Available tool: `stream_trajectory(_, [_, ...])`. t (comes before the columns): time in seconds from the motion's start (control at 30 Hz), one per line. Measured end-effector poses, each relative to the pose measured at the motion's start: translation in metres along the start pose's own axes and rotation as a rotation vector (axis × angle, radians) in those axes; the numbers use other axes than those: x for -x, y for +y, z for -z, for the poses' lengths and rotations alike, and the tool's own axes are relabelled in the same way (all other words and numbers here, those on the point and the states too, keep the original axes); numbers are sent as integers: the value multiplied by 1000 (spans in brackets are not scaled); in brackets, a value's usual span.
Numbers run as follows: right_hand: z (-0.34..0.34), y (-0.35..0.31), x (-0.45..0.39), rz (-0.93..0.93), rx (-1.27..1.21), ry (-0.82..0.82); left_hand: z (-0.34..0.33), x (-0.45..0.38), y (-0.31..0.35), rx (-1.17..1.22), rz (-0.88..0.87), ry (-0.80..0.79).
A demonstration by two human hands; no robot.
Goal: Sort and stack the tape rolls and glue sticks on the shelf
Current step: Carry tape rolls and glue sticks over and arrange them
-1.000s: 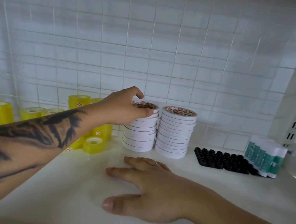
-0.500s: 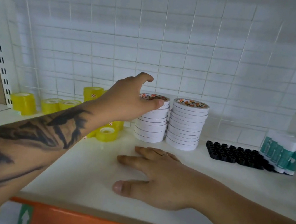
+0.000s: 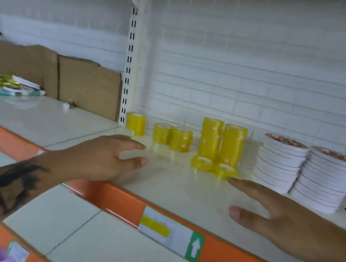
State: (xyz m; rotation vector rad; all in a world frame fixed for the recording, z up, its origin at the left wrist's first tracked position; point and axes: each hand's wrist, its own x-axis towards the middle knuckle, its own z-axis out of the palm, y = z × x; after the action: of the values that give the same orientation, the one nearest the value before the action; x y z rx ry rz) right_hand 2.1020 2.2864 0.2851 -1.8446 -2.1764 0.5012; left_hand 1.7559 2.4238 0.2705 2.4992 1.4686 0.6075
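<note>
Holding yellow tape rolls [image 3: 220,147], shelf [image 3: 180,191], 2 empty hands

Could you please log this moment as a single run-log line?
left hand: open, empty, over shelf | right hand: open, empty | yellow tape rolls: partly stacked | white tape stacks: two, side by side

The shelf [image 3: 180,191] under both hands looks smooth and faintly glossy, reflecting the translucent, shiny yellow tape rolls [image 3: 232,144] beyond the fingertips. The white rolls [image 3: 280,163] past the right hand [image 3: 288,224] look matt and papery. Far beyond the left hand [image 3: 99,160] stands rough brown cardboard [image 3: 84,85], torn along its top.
</note>
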Motion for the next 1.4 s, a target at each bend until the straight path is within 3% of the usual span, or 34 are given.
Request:
stream_trajectory(0.27, [-76,-148,-132,90,154,-41,68,23,-179,-147,138,66])
stream_trajectory(0.5, [-124,-248,-244,97,142,-34,113,15,-329,-136,274,41])
stream_trajectory(0.77, [-160,-334,-363,116,105,-16,132,-16,-373,-198,100,-136])
stream_trajectory(0.9, [-166,-360,-416,150,170,-38,147,-24,-410,-198,176,-67])
stream_trajectory(1.17, [-162,-390,-517,140,279,98,185,-66,-483,-430,391,78])
stream_trajectory(1.4, [-173,-389,-543,98,305,21,182,-109,-518,-533,396,49])
